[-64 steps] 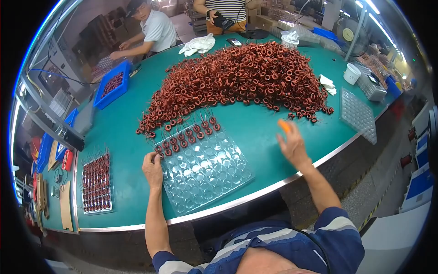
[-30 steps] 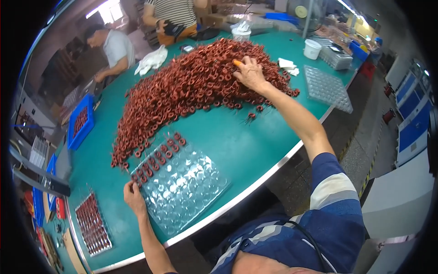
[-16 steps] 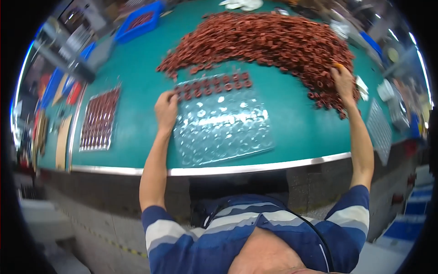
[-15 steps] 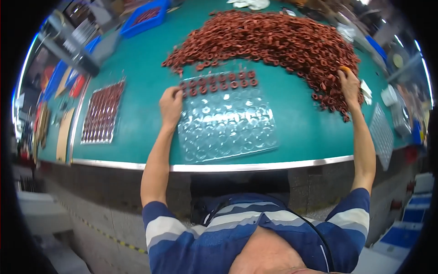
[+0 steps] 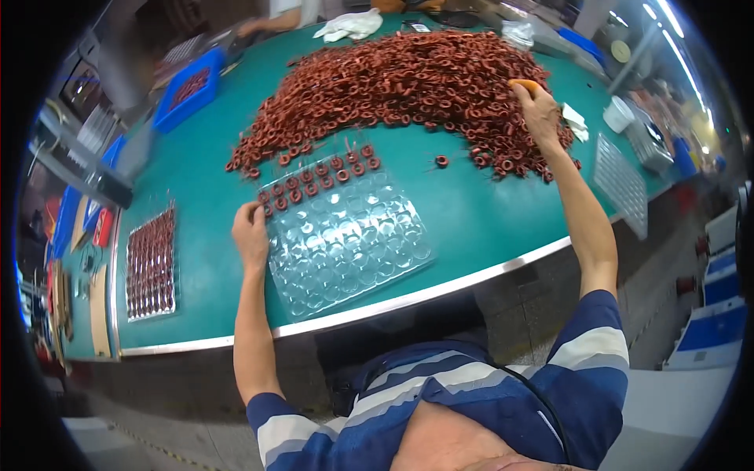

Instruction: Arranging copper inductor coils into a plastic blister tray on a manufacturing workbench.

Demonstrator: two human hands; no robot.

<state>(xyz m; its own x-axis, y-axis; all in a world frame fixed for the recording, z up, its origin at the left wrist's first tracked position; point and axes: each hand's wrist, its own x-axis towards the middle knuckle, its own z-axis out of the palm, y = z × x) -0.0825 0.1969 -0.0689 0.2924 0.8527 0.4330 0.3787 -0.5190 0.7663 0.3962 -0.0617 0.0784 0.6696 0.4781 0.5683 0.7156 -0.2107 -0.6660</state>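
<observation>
Your left hand (image 5: 251, 235) was at the upper-left corner of the clear plastic tray with round pockets (image 5: 345, 251), fingers bent in by the end of its ring rows. Closed on the tray edge or on a ring: couldn't tell. Your right hand (image 5: 540, 116) was reached out over the right part of the big heap of red-brown ring-shaped coils with thin wire leads (image 5: 400, 86), an orange finger cover (image 5: 525, 84) on one digit. Fingers drawn together; couldn't tell if you had a coil between them.

The tray lay flat on the green tabletop (image 5: 495, 216), near the metal-edged front, just below the heap. Red-brown coils stood in its two far rows (image 5: 320, 171), leads pointing away from you; nearer pockets were bare. One loose red-brown coil (image 5: 441, 161) sat apart from the heap, between the tray and your right forearm.

Further left: a second clear tray packed with coils (image 5: 152, 315). Beyond it, a blue plastic bin (image 5: 196, 104) with more coils inside. Right side: a clear pocketed tray (image 5: 620, 184) slanted at the table edge, a white bucket (image 5: 618, 115), a crumpled white piece (image 5: 575, 122) beside the heap. A white cloth (image 5: 349, 26) lay behind the heap; a co-worker's forearm (image 5: 271, 22) showed at upper left.
</observation>
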